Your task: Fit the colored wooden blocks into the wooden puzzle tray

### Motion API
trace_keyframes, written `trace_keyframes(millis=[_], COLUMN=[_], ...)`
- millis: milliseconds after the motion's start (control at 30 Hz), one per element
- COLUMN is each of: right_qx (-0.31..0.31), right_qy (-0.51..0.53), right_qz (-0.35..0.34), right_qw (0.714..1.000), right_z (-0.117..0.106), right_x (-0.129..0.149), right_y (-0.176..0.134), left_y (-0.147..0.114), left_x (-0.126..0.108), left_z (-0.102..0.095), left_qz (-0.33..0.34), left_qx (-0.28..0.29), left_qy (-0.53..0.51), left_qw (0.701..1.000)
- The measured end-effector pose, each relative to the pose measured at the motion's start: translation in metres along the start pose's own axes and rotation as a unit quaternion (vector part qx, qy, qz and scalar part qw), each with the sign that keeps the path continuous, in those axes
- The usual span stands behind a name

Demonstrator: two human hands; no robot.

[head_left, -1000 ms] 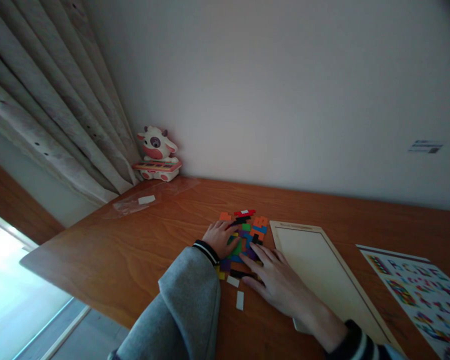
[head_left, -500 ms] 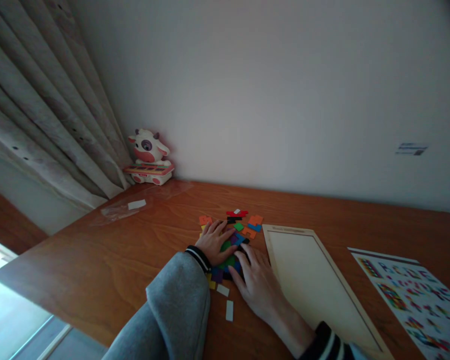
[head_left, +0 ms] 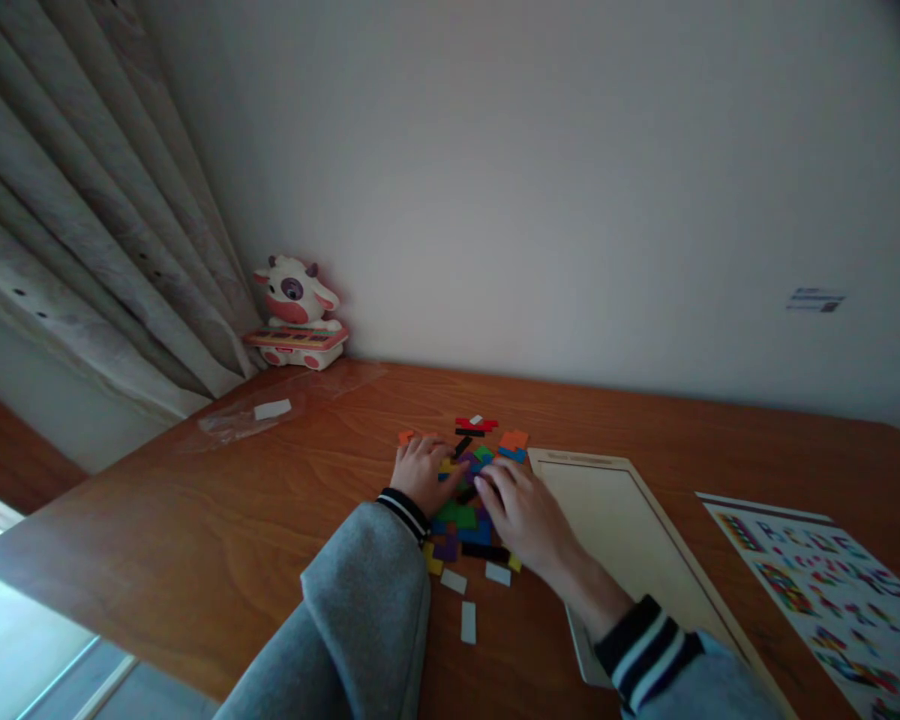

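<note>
A heap of flat coloured puzzle pieces (head_left: 461,516) in green, purple, blue, yellow and black lies on the wooden table. My left hand (head_left: 422,475) rests over the heap's left side, fingers stretched forward and thumb apart, hiding some pieces. From the right, my right hand (head_left: 529,508) reaches in with bent fingers and the thumb low over the middle; no held piece shows. Beyond the fingertips lie a red piece (head_left: 487,427), a slanted black piece (head_left: 463,447) and an orange piece (head_left: 514,440). Nearer me are white pieces (head_left: 469,622).
A pale framed board (head_left: 607,510) lies under my right forearm. Farther right is a printed pattern sheet (head_left: 817,590). A cow toy with a keyboard (head_left: 300,315) stands at the back left, near clear plastic wrapping (head_left: 232,425) and the curtain (head_left: 97,200).
My right hand has moved forward over the heap, its fingers more bent. My left hand has shifted slightly. Pieces have been spread; a black bar and another white piece now show near the front.
</note>
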State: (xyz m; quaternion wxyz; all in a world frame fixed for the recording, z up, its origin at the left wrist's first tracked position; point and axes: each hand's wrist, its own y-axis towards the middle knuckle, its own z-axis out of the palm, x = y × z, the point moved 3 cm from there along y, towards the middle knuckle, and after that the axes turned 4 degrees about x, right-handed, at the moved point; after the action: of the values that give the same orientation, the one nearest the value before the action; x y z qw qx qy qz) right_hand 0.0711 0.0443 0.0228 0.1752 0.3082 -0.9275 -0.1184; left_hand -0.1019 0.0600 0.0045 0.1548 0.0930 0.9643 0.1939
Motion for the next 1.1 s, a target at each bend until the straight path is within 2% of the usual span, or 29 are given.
trace_keyframes(millis=[67,167,300,467,533,600,700,867,1000,1100], right_qx=[-0.005,0.052,0.103,0.158,0.174,0.154,0.083,0.01,0.006,0.047], right_qy=[-0.056,-0.099,-0.088,-0.019,0.002,0.007,0.008,0.034,0.088,0.089], right_qz=[0.057,0.092,0.027,-0.048,-0.065,-0.057,-0.039,-0.055,-0.052,-0.075], right_qw=[0.997,0.989,0.99,0.986,0.983,0.986,0.996,0.998,0.995,0.992], right_z=[0.001,0.014,0.024,0.01,0.007,0.006,0.01,0.017,0.009,0.0], right_x=[-0.021,-0.041,-0.037,-0.027,-0.026,-0.024,-0.02,-0.012,-0.012,-0.016], right_y=[0.015,0.028,0.02,-0.004,-0.01,-0.013,-0.014,-0.015,-0.02,-0.027], left_y=[-0.003,-0.007,-0.006,-0.001,-0.001,-0.002,-0.003,-0.002,-0.002,-0.005], left_x=[0.001,0.003,0.003,0.007,0.007,0.006,0.005,0.001,-0.005,-0.006], left_z=[-0.001,0.005,0.008,0.003,0.003,0.005,0.007,0.006,-0.001,-0.007], left_qz=[-0.057,-0.08,-0.048,-0.096,-0.095,-0.073,-0.045,-0.007,0.026,0.028], left_qx=[-0.014,0.015,0.058,0.068,0.071,0.071,0.056,0.052,0.052,0.052], left_qy=[0.042,0.068,0.057,0.059,0.044,0.021,-0.003,-0.032,-0.034,-0.01], left_qw=[0.997,0.994,0.996,0.991,0.992,0.995,0.997,0.998,0.998,0.998])
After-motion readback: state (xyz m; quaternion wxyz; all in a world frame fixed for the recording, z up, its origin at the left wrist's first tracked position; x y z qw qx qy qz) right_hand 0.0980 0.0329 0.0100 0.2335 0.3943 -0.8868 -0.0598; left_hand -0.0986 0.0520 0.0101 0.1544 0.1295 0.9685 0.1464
